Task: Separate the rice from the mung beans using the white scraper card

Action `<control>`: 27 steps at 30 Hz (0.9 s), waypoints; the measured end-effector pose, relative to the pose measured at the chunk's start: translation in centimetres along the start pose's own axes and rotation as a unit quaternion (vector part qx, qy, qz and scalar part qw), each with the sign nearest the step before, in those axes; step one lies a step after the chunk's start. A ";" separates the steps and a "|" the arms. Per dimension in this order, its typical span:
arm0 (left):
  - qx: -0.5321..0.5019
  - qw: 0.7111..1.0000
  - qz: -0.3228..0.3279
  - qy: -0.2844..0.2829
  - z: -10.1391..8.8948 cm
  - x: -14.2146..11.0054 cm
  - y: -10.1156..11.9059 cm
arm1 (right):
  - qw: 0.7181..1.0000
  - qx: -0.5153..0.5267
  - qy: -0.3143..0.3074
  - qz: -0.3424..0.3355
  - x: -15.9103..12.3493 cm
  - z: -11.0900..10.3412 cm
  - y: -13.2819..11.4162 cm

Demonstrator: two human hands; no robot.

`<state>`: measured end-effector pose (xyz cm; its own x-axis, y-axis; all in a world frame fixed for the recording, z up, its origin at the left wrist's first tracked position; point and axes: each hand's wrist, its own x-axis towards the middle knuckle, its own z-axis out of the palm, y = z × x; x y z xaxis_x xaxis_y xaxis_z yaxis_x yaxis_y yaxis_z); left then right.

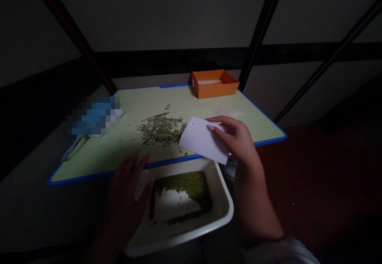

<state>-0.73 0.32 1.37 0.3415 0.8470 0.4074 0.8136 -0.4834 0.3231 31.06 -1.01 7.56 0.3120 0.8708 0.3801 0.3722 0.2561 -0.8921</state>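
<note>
My right hand (238,138) grips a flat white plastic scraper (203,139), its edge resting on the light green table (119,152) just right of a pile of small green beans (159,128). My left hand (129,184) holds the left rim of a white rectangular tray (222,200), fingers curled over the edge. The tray sits just below the table's near blue edge and has green beans (191,186) spread along its back and sides.
An orange open box (214,83) with white grains inside stands at the table's far edge. A faint white powdery patch (228,111) lies in front of it. A blurred blue and white object (94,116) rests at the table's left. Dark metal struts cross behind.
</note>
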 end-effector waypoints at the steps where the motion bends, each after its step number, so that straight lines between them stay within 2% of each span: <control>1: 0.002 1.000 0.001 0.000 0.0 0.0 0.0 | 1.000 0.002 -0.001 -0.002 0.0 0.1 0.0; 27: 0.002 1.000 0.006 0.000 0.1 -0.2 -0.3 | 0.998 0.020 -0.058 0.007 -0.1 0.3 -0.4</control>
<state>-0.98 0.28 1.14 0.3507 0.8417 0.4106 0.8119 -0.4917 0.3146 30.59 -1.08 7.85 0.2129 0.9163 0.3391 0.3333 0.2581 -0.9068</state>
